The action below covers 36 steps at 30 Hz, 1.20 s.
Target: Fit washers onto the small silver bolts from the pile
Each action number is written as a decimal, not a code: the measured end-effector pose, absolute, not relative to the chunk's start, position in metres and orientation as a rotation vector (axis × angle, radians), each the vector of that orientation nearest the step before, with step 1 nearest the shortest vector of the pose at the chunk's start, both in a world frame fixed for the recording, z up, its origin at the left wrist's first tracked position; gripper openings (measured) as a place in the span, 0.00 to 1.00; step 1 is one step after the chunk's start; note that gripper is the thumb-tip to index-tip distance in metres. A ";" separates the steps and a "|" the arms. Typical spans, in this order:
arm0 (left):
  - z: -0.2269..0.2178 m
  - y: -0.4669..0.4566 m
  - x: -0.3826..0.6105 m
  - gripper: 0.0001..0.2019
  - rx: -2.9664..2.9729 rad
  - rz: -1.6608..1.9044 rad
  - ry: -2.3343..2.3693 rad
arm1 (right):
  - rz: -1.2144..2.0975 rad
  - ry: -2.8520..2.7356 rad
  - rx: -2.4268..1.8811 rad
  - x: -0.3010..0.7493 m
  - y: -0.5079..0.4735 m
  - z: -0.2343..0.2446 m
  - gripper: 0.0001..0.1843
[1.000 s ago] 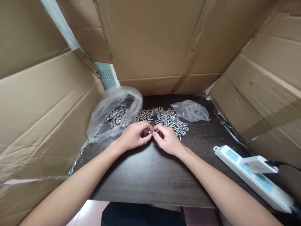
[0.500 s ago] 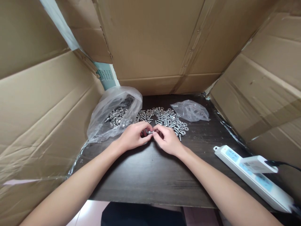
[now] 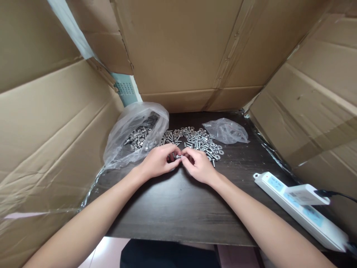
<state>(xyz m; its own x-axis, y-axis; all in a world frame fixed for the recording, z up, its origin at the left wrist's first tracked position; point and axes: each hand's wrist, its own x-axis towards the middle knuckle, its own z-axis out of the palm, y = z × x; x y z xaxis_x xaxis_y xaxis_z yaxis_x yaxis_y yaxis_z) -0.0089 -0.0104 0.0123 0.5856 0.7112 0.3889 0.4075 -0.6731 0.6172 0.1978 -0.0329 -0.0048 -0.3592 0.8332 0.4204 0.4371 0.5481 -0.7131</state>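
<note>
My left hand (image 3: 158, 162) and my right hand (image 3: 198, 164) meet over the dark wooden table (image 3: 178, 208), fingertips pinched together on one small silver bolt (image 3: 179, 156) held between them. Just behind the hands lies a loose pile of silver bolts, nuts and washers (image 3: 196, 140). A clear plastic bag (image 3: 134, 136) holding more silver hardware sits at the left, close to my left hand. A smaller, nearly flat clear bag (image 3: 226, 131) lies at the back right.
Cardboard sheets wall in the table on the left (image 3: 50, 130), the back (image 3: 184, 56) and the right (image 3: 315, 104). A white power strip (image 3: 301, 208) with a white adapter plugged in lies at the table's right front edge.
</note>
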 end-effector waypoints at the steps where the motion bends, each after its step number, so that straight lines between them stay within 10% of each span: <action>1: 0.012 -0.010 -0.009 0.05 2.351 0.871 0.892 | 0.629 -1.990 -1.023 0.198 -0.033 -0.005 0.06; 36: 0.012 -0.011 -0.010 0.05 2.362 0.867 0.895 | 0.619 -1.991 -1.021 0.198 -0.032 -0.006 0.06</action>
<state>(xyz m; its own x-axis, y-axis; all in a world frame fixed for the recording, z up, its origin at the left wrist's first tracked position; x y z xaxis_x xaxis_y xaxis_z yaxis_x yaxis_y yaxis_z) -0.0101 -0.0109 0.0123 0.5884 0.7079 0.3908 0.4131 -0.6787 0.6072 0.1984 -0.0321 -0.0064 -0.3570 0.8293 0.4298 0.4393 0.5551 -0.7063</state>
